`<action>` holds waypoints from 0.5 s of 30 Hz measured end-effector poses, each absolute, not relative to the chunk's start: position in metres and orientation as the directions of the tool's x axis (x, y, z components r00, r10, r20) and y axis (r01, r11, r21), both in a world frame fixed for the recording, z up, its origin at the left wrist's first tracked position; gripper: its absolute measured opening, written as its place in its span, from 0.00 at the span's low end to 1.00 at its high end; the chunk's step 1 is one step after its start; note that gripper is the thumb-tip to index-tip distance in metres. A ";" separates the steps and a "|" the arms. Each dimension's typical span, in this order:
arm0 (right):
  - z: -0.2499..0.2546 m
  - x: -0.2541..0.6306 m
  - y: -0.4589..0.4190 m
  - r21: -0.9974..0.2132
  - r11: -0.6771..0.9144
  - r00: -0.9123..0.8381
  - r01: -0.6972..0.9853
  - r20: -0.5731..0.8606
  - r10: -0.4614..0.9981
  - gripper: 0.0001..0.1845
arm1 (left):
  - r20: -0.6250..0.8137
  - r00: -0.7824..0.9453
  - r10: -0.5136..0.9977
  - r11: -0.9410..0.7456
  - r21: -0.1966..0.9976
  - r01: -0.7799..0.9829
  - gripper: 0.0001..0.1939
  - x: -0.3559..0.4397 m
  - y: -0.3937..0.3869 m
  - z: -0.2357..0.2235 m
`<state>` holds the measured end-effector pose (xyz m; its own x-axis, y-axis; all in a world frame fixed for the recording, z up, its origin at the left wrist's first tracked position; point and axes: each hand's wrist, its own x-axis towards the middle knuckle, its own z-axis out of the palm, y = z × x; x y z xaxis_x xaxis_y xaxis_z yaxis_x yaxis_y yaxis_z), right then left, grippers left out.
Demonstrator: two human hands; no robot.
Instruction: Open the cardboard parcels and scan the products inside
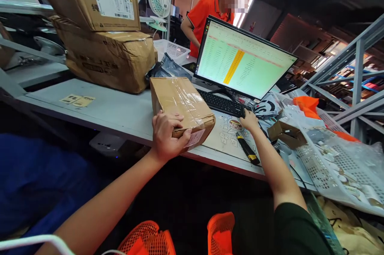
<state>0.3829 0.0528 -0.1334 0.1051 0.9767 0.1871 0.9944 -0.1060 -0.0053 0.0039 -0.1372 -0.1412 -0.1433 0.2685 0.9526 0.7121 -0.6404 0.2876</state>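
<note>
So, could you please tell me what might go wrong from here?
The taped box sits close to the front edge of the table, with only the left hand on it, so a careless pull might tip it off. The utility knife lies beside the right forearm, which could knock it as the right hand leaves the keyboard.

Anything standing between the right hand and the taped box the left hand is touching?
Nothing visible blocks it: the direct line from the right hand to the taped box crosses flat printed mat, beside the keyboard. The cutter lies off that line, nearer the front of the table.
</note>
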 end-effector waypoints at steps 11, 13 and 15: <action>-0.177 0.545 -0.130 -0.074 -0.642 0.646 0.763 0.113 0.755 0.41 | 0.937 -0.144 0.319 -0.669 0.330 0.666 0.09 0.004 -0.134 -0.142; -0.180 0.558 -0.125 -0.200 -0.646 0.666 0.736 0.048 0.744 0.33 | 0.908 -0.162 0.387 -0.621 0.387 0.681 0.09 0.004 -0.133 -0.143; -0.178 0.563 -0.120 -0.376 -0.636 0.692 0.674 0.020 0.721 0.22 | 0.875 -0.180 0.448 -0.563 0.433 0.704 0.10 0.003 -0.133 -0.144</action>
